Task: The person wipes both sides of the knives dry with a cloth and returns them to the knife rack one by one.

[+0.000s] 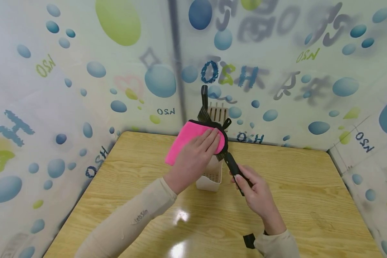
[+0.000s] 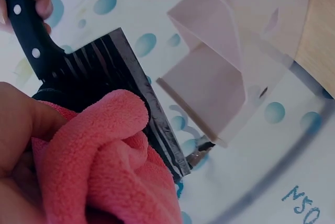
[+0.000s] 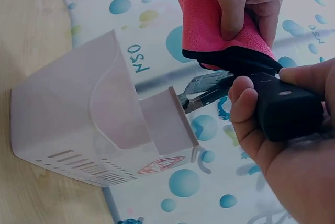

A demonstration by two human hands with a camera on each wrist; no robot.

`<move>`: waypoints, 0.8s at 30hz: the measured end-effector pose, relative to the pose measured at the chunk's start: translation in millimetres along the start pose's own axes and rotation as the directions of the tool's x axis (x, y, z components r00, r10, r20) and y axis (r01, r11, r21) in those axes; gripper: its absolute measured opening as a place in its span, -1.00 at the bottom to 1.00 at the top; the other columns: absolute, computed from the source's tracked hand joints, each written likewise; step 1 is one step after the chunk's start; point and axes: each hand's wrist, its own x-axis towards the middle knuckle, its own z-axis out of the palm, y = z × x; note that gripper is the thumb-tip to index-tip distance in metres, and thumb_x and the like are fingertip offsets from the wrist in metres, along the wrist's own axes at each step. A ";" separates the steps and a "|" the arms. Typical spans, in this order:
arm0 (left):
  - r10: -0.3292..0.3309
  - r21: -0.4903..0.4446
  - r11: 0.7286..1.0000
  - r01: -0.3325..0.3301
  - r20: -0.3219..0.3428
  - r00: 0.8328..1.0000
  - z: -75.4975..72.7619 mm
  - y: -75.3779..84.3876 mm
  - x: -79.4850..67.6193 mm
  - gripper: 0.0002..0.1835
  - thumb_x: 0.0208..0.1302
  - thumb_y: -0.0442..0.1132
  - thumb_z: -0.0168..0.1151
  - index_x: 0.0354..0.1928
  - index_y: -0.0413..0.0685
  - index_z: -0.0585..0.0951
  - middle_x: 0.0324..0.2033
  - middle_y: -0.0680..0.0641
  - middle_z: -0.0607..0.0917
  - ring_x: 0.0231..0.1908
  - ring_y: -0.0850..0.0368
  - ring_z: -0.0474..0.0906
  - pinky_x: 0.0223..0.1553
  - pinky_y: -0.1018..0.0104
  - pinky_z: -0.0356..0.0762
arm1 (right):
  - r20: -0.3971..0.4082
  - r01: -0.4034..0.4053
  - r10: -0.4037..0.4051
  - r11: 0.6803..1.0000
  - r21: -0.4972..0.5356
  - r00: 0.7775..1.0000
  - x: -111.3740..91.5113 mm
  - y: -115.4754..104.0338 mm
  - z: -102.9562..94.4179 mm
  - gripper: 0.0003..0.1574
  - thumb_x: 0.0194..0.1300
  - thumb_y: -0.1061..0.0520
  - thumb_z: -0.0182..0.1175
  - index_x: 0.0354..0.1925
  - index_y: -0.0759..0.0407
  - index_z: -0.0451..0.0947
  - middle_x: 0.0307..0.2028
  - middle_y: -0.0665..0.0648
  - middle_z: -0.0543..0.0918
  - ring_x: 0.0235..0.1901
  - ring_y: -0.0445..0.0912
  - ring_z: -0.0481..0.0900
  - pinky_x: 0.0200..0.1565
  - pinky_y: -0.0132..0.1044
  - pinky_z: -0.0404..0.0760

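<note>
My right hand [image 1: 258, 195] grips the black riveted handle of a cleaver [image 2: 118, 54], which is held up above the table. The blade is broad and dark with light streaks, and its straight edge shows in the left wrist view. My left hand [image 1: 193, 156] holds a pink cloth [image 1: 182, 139] with a black border against the blade, with fingers on one side and thumb on the other. The cloth hides part of the blade. Behind and below stands a pale knife holder [image 3: 63, 103] with an open front compartment and slotted side.
Another black-handled knife [image 1: 204, 96] stands upright at the holder's slotted back section [image 1: 217, 114]. The wooden table [image 1: 303, 193] meets patterned walls on three sides. A small black piece [image 1: 249, 240] shows beside the right sleeve.
</note>
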 end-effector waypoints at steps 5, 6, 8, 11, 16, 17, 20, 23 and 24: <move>0.024 0.016 1.000 -0.024 0.008 1.000 -3.5 7.0 -1.0 -0.46 0.43 -0.42 0.23 0.42 -0.31 0.45 0.42 -0.25 0.48 0.42 -0.11 0.42 0.43 0.15 0.41 | -0.060 0.021 -0.024 0.999 -0.044 0.998 2.3 -1.2 -0.7 -0.65 0.46 0.44 0.12 0.13 0.36 0.66 -0.28 0.17 0.61 -0.44 -0.15 0.46 -0.52 -0.37 0.47; 0.026 0.012 1.000 -0.026 0.009 1.000 -3.9 8.5 -1.3 -0.46 0.43 -0.41 0.23 0.42 -0.31 0.46 0.42 -0.25 0.48 0.42 -0.11 0.42 0.43 0.14 0.41 | -0.072 0.022 -0.026 0.998 -0.055 0.997 2.3 -0.9 -0.7 -0.65 0.45 0.44 0.14 0.13 0.36 0.66 -0.27 0.17 0.61 -0.44 -0.15 0.45 -0.52 -0.38 0.47; 0.031 0.010 0.999 -0.031 0.013 0.999 -4.9 11.7 -1.8 -0.47 0.44 -0.41 0.21 0.42 -0.30 0.46 0.42 -0.24 0.48 0.42 -0.10 0.42 0.43 0.15 0.41 | -0.100 0.030 -0.038 0.996 -0.088 0.994 2.5 -1.5 -0.8 -0.62 0.41 0.45 0.19 0.15 0.36 0.66 -0.25 0.17 0.61 -0.43 -0.16 0.44 -0.51 -0.38 0.45; 0.047 0.015 0.999 -0.048 0.018 0.999 -6.5 16.9 -2.6 -0.50 0.48 -0.38 0.18 0.42 -0.28 0.47 0.42 -0.22 0.48 0.43 -0.08 0.41 0.41 0.17 0.44 | -0.137 0.025 -0.043 0.991 -0.131 0.990 2.7 -3.2 -1.3 -0.55 0.36 0.45 0.24 0.20 0.35 0.63 -0.20 0.17 0.63 -0.39 -0.17 0.45 -0.47 -0.40 0.47; 0.081 0.026 0.996 -0.082 0.037 0.996 -10.2 24.6 -4.4 -0.49 0.50 -0.38 0.17 0.44 -0.27 0.45 0.44 -0.23 0.45 0.46 -0.08 0.37 0.42 0.15 0.43 | -0.186 -0.005 -0.021 0.990 -0.139 0.982 2.7 -5.6 -2.1 -0.49 0.31 0.46 0.29 0.22 0.33 0.63 -0.13 0.19 0.65 -0.28 -0.19 0.48 -0.35 -0.48 0.52; 0.084 0.031 0.996 -0.085 0.043 0.996 -10.9 25.7 -4.8 -0.49 0.50 -0.38 0.17 0.44 -0.27 0.44 0.45 -0.23 0.44 0.46 -0.08 0.36 0.42 0.15 0.42 | -0.197 -0.011 -0.016 0.991 -0.136 0.980 2.6 -6.1 -2.2 -0.49 0.29 0.47 0.30 0.21 0.34 0.63 -0.13 0.20 0.66 -0.27 -0.19 0.49 -0.34 -0.49 0.53; 0.093 0.043 0.995 -0.095 0.052 0.994 -12.9 28.4 -5.4 -0.47 0.49 -0.39 0.18 0.46 -0.27 0.42 0.46 -0.22 0.42 0.48 -0.08 0.34 0.44 0.15 0.40 | -0.233 -0.065 0.044 0.994 -0.084 0.972 2.5 -8.2 -2.4 -0.50 0.27 0.48 0.32 0.18 0.35 0.64 -0.13 0.21 0.66 -0.26 -0.21 0.56 -0.27 -0.54 0.61; 0.100 0.034 0.994 -0.102 0.046 0.994 -14.5 30.5 -5.7 -0.45 0.48 -0.39 0.18 0.47 -0.27 0.41 0.46 -0.23 0.42 0.48 -0.09 0.33 0.45 0.14 0.39 | -0.289 -0.171 0.168 0.985 0.014 0.942 3.3 -11.8 -2.3 -0.53 0.26 0.45 0.35 0.15 0.36 0.65 -0.12 0.14 0.69 -0.26 -0.21 0.64 -0.22 -0.52 0.70; 0.102 0.029 0.994 -0.104 0.040 0.994 -14.8 31.1 -5.5 -0.45 0.48 -0.39 0.18 0.47 -0.27 0.41 0.46 -0.23 0.42 0.48 -0.09 0.33 0.45 0.14 0.38 | -0.307 -0.215 0.222 0.975 0.059 0.925 3.6 -13.3 -2.5 -0.54 0.27 0.44 0.36 0.15 0.35 0.66 -0.12 0.10 0.71 -0.25 -0.21 0.67 -0.21 -0.49 0.73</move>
